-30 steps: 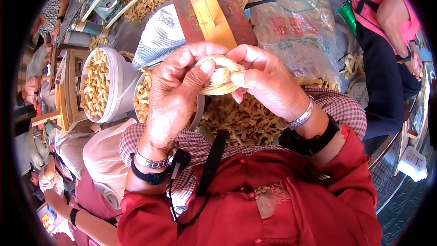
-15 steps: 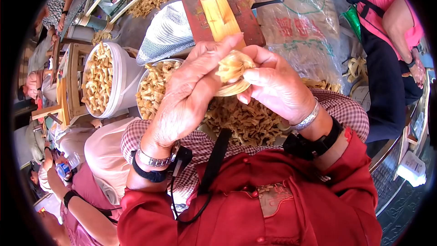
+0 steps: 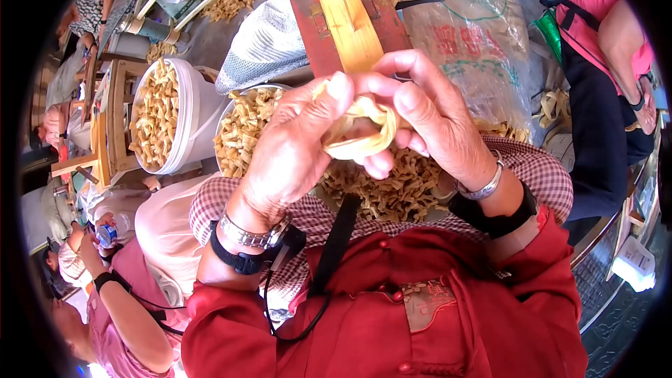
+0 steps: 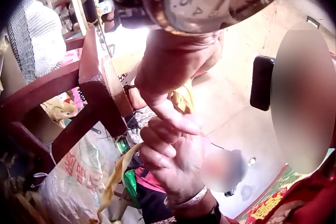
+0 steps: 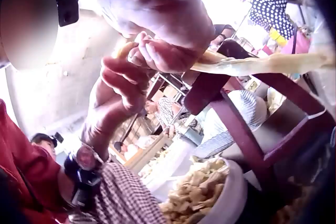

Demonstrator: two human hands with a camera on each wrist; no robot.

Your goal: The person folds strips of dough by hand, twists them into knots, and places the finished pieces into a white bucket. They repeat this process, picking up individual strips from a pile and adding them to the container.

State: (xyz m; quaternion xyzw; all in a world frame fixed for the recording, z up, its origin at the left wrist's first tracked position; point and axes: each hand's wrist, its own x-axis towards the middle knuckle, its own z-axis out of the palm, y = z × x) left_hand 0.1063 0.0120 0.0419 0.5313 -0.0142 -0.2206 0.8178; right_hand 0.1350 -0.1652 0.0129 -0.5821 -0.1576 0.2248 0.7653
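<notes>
Both hands meet over the lap around a pale yellow, flat, fibrous strip (image 3: 381,138) bent into a loop. My left hand (image 3: 283,147) pinches the loop's left side, its thumb pointing up along it. On the other side my right hand (image 3: 448,119) holds the strip with curled fingers, some of them behind the loop. A long tail of the strip (image 5: 262,65) reaches out past the right hand in the right wrist view, and hangs down in the left wrist view. Below the hands lies a heap of small knotted yellow pieces (image 3: 392,185).
Two white buckets, one (image 3: 194,115) at left and another (image 3: 222,129) nearer, hold more knotted pieces. Ahead stands a red wooden bench (image 3: 308,24) with a yellow plank (image 3: 346,21). Beside it are a white mesh sack (image 3: 262,45) and a large clear plastic bag (image 3: 469,35). People sit on both sides.
The strip has turned from a flat coil, through a bunched shape partly covered by the left hand, to an open loop. The right fingers have shifted upward and spread around it.
</notes>
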